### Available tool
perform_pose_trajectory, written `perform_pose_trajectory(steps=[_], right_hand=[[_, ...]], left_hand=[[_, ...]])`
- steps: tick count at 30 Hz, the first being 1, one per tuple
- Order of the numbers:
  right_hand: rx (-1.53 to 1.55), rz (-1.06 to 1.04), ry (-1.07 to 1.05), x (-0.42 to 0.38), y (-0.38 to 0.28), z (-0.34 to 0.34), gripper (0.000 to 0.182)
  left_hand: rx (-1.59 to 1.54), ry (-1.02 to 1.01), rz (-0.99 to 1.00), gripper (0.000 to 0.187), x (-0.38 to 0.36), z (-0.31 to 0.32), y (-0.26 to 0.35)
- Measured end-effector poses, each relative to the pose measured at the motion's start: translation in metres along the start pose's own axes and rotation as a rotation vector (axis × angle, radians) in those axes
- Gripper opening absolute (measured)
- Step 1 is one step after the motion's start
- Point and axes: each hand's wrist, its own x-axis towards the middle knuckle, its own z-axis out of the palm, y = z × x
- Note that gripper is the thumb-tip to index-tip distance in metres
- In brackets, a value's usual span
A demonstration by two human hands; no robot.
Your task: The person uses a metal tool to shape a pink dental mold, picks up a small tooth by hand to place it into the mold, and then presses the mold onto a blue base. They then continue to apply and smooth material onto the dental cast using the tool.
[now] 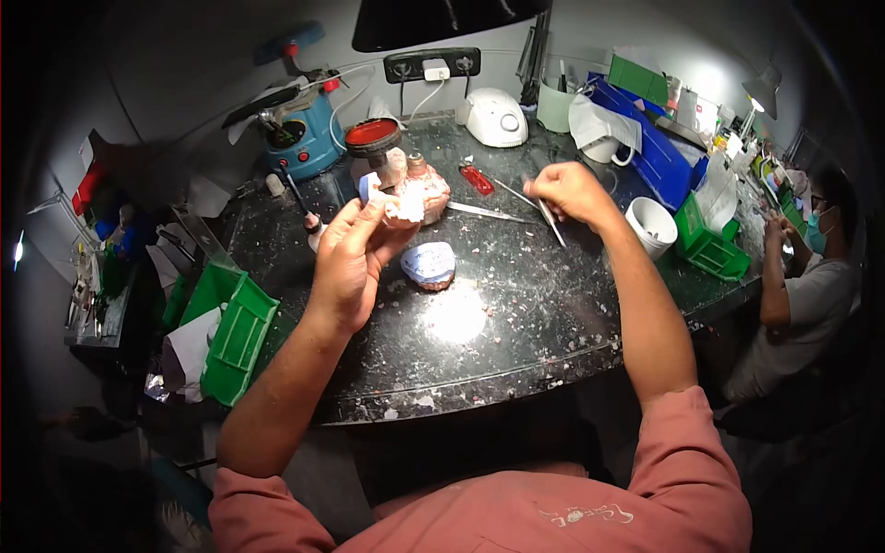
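Two hands up over a messy black table, and the layout mostly makes sense to me. The left hand has its fingers pinched around a pale, blue-edged cast piece, lifted in the lamplight left of the middle of the table, probably so the worked side is easy to see (it's glaring so hard that I can't make out the detail). The right hand is out to the other side, fingers drawn in narrow on what looks like a thin tool, its tip angled down toward the tabletop; my guess is that grip is for fine control. A second cast with a blue, written-on base sits between the hands, nearer the front edge than the bottle, writing up, so I'd say it's parked there for quick reach. Behind the held piece, toward the back edge, are a pink-crusted bottle and a round red tin, handy for the left side. The metal spatula lies flat between the bottle and the right hand, with a red-handled tool just behind it. White cup is over by the right edge, out of the working spot.
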Motion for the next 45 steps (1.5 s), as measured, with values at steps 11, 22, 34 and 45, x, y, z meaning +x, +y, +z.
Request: perform_pose_trajectory(steps=[11,22,34,45], right_hand=[[0.622,-0.66,0.166,0.06,-0.098,0.059,0.018],[0.759,-0.67,0.239,0.066,-0.089,0.071,0.015],[0.717,-0.615,0.205,0.017,-0.041,0.08,0.017],[0.687,-0.656,0.176,0.014,-0.045,0.079,0.019]], left_hand=[[0.311,-0.023,0.228,0.029,-0.013,-0.017,-0.009],[0.306,0.006,0.331,0.027,-0.013,-0.019,-0.008],[0.232,0.048,0.159,0.027,-0.007,-0.026,-0.011],[0.269,0.08,0.157,0.036,-0.003,-0.029,-0.012]])
